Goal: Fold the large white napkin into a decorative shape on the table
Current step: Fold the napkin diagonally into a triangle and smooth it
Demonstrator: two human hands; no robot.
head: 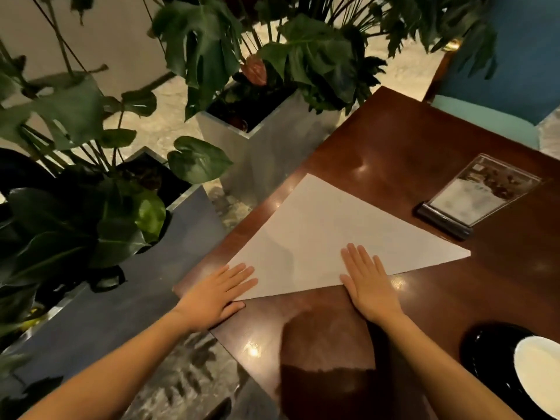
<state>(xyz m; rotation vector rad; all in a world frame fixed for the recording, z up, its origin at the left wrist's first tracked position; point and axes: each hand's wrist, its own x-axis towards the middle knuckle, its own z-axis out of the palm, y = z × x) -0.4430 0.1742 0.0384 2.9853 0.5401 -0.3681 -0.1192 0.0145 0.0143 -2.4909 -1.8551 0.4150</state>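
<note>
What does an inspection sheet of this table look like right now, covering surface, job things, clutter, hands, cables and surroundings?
Surface: glossy dark brown wooden table, bright light glints on it.
Job's things: large white napkin, folded into a flat triangle near the table's left edge.
Clutter: clear acrylic menu stand right of the napkin; black plate carrying a white dish at the near right.
Grippers: left hand flat on the napkin's near-left corner; right hand flat across its near edge.
Cables: nothing seen.
Surroundings: leafy green plants in grey square planters at left; blue upholstered chair beyond the table.
</note>
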